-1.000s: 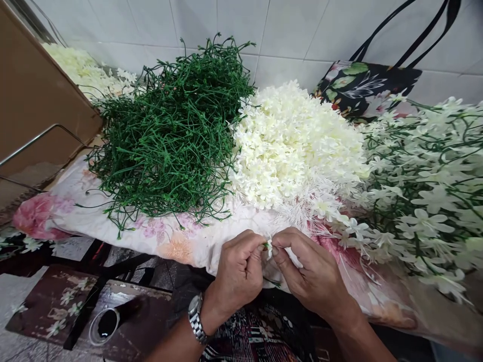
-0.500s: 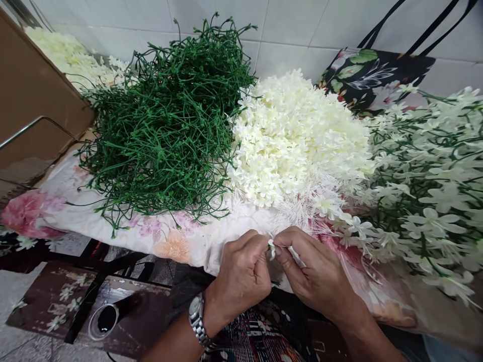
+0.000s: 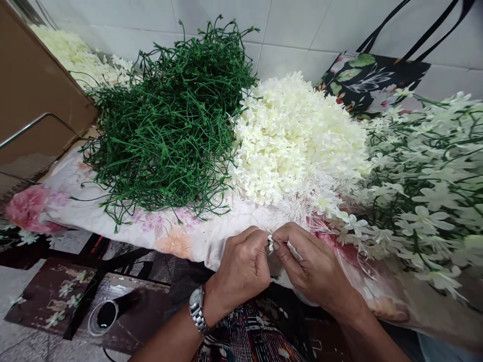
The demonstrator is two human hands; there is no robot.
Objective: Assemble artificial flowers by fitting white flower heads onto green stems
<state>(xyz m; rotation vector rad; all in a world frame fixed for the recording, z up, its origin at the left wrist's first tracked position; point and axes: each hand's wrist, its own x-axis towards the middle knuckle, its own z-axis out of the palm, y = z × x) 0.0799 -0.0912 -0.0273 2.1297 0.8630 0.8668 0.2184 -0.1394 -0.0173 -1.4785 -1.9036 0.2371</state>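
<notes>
My left hand [image 3: 241,266] and my right hand [image 3: 313,266] meet fingertip to fingertip at the near edge of a flowered cloth [image 3: 169,236]. Both are pinched on one small white artificial flower [image 3: 270,242]; a thin green stem piece shows just below the left hand. A silver watch [image 3: 196,309] sits on my left wrist. Behind the hands lie a heap of loose white blossoms [image 3: 294,136] and a heap of bare green plastic stems [image 3: 169,125]. Assembled stems with white flowers [image 3: 426,186] are piled at the right.
A brown cardboard box [image 3: 33,95] with a metal rail stands at the left. More white blossoms [image 3: 75,55] lie behind it. A dark floral bag [image 3: 370,80] leans on the tiled wall. A small round cup [image 3: 103,317] sits on the floor below.
The hands have stayed together on the flower, shifting only slightly. The view has moved a little.
</notes>
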